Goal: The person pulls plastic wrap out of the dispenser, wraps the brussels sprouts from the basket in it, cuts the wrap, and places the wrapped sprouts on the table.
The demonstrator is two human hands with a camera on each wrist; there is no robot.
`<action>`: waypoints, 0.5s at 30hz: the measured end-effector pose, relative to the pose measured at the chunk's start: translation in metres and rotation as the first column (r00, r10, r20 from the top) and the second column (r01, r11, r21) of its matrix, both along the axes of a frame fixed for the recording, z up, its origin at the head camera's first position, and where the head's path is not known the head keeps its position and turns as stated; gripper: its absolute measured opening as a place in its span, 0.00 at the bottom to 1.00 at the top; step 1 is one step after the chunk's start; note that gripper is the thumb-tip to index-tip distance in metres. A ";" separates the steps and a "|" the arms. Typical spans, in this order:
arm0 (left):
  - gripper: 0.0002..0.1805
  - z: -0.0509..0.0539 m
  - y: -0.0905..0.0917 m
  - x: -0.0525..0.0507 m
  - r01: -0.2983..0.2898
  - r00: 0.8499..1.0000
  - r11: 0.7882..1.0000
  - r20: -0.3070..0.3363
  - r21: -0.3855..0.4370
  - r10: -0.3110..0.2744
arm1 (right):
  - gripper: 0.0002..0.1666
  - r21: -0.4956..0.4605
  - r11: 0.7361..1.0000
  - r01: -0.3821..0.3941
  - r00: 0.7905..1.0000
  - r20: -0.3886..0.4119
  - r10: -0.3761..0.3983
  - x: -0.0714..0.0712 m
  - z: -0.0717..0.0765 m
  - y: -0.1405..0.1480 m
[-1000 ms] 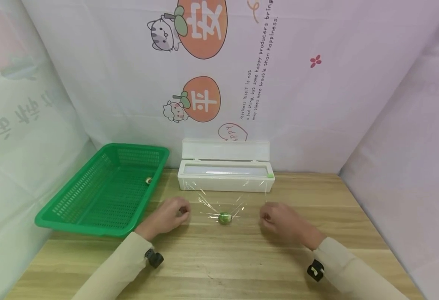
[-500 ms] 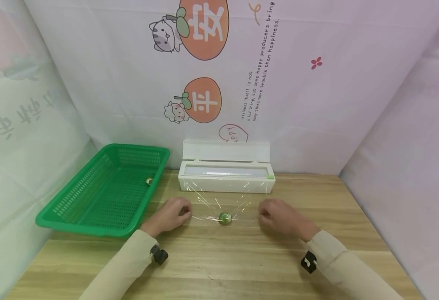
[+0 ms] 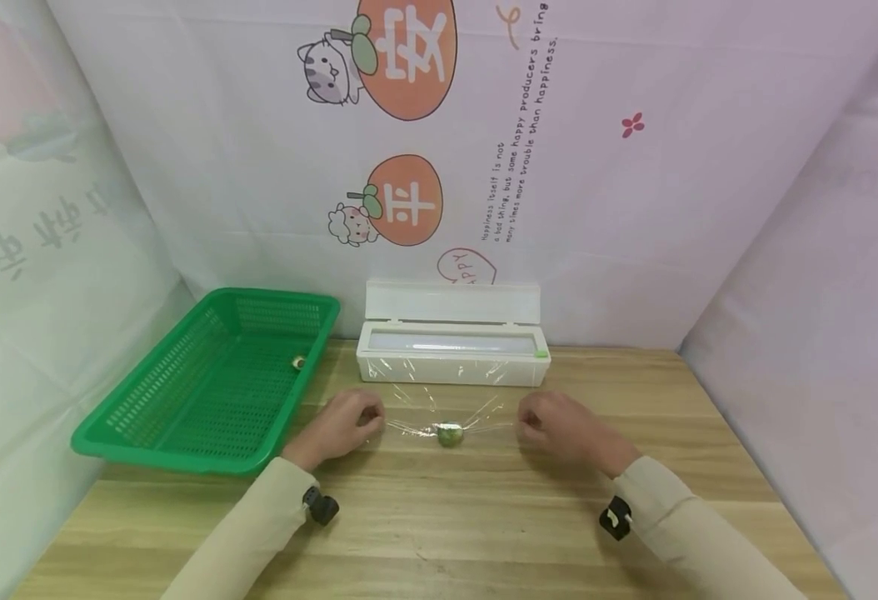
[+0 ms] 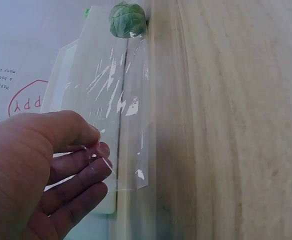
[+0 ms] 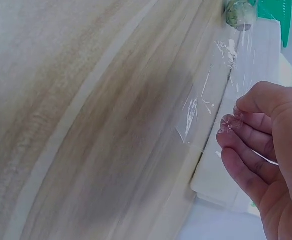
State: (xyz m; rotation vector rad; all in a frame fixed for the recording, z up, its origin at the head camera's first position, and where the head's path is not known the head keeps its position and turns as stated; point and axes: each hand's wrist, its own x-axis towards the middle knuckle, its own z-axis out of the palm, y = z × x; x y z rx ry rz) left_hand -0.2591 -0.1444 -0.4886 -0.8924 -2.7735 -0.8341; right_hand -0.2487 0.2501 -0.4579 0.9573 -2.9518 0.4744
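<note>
A clear sheet of cling film [image 4: 116,95] stretches between my two hands in front of the dispenser. On the film, or just behind part of it, sits a small green Brussels sprout [image 3: 450,436], midway between the hands; I cannot tell whether the sprout touches the table. My left hand [image 3: 340,427] pinches the film's left side between thumb and fingertips. Opposite it, my right hand [image 3: 561,429] pinches the right side the same way. In the right wrist view, the sprout [image 5: 240,15] shows its pale cut base at the top.
A white cling film dispenser [image 3: 454,369] stands behind the film with its lid raised. To the left lies a green plastic basket [image 3: 184,462], with a small roundish pale thing [image 3: 299,362] inside near its right wall. Printed cloth walls enclose the wooden table [image 3: 439,533].
Both hands have drawn slightly inward, and the forearms have shifted a little toward the middle. Glints and creases on the film have changed around the sprout, which stays in about the same place.
</note>
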 end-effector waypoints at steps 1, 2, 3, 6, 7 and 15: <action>0.05 0.000 0.001 -0.001 -0.007 1.000 1.000 0.000 -0.002 0.007 | 0.07 -0.001 1.000 0.002 1.000 0.003 -0.002 0.000 0.000 0.000; 0.05 -0.001 0.002 -0.001 -0.013 1.000 1.000 0.001 -0.006 0.013 | 0.07 -0.004 1.000 0.002 1.000 0.009 -0.002 -0.001 0.000 -0.001; 0.05 -0.002 0.003 -0.002 -0.017 1.000 1.000 0.006 -0.009 0.017 | 0.07 -0.006 1.000 0.004 1.000 0.018 -0.004 -0.001 0.000 -0.001; 0.05 -0.004 0.005 -0.002 -0.024 0.999 0.999 0.026 -0.024 0.025 | 0.08 -0.011 1.000 -0.013 0.999 0.033 0.013 -0.003 -0.004 -0.001; 0.05 -0.004 0.006 -0.002 -0.027 0.999 0.999 0.034 -0.028 0.028 | 0.08 -0.011 1.000 -0.010 0.999 0.041 0.010 -0.004 -0.006 -0.001; 0.03 0.004 0.010 0.003 -0.080 0.997 0.996 -0.002 -0.026 0.080 | 0.08 -0.010 1.000 -0.020 1.000 0.002 0.020 -0.008 -0.011 0.001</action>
